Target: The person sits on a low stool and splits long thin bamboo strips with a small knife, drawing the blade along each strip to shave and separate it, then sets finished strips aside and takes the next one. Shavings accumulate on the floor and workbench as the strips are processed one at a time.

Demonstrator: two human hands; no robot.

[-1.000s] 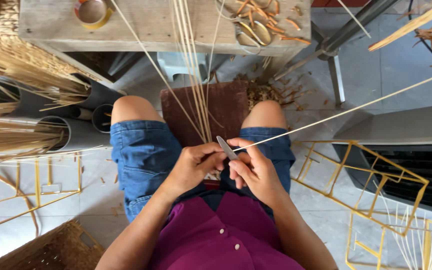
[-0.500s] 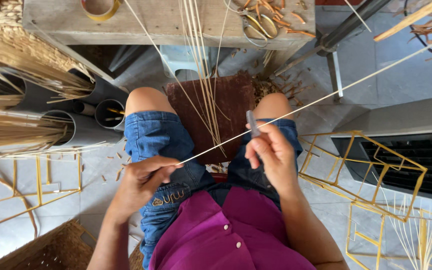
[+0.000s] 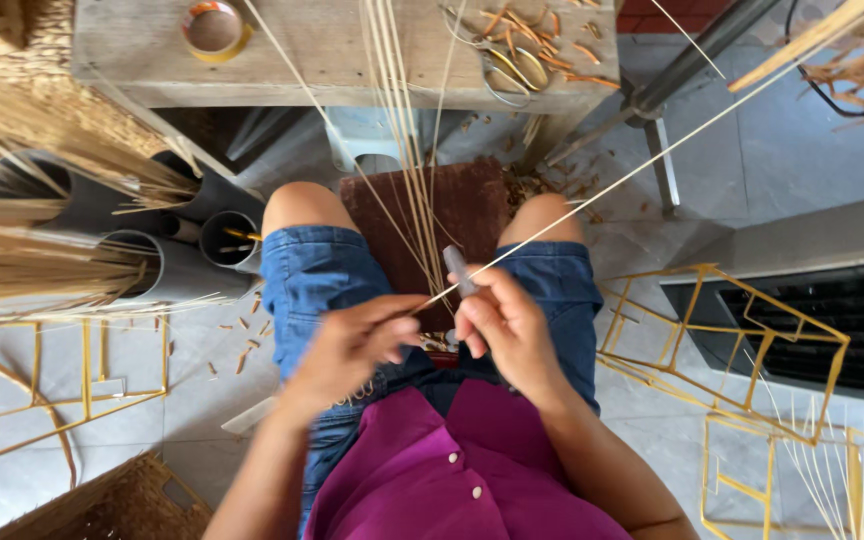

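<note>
1. Left hand (image 3: 352,345) pinches the near end of a long thin bamboo strip (image 3: 652,160), fingers closed on it above the lap.
2. Right hand (image 3: 507,325) is clamped on a small grey-handled knife (image 3: 458,270), whose tip meets the strip just beside the left fingers; the hands sit close together, apparently so the blade bears where the strip is steadied.
3. The strip runs up and right, taut and off the floor, its far end cut off at the frame edge.
4. A brown pad (image 3: 432,215) lies between the knees, apparently shielding the legs.
5. More pale strips (image 3: 397,120) lean from the lap onto a wooden bench (image 3: 332,55).
6. The blade edge itself is too small to make out.
</note>
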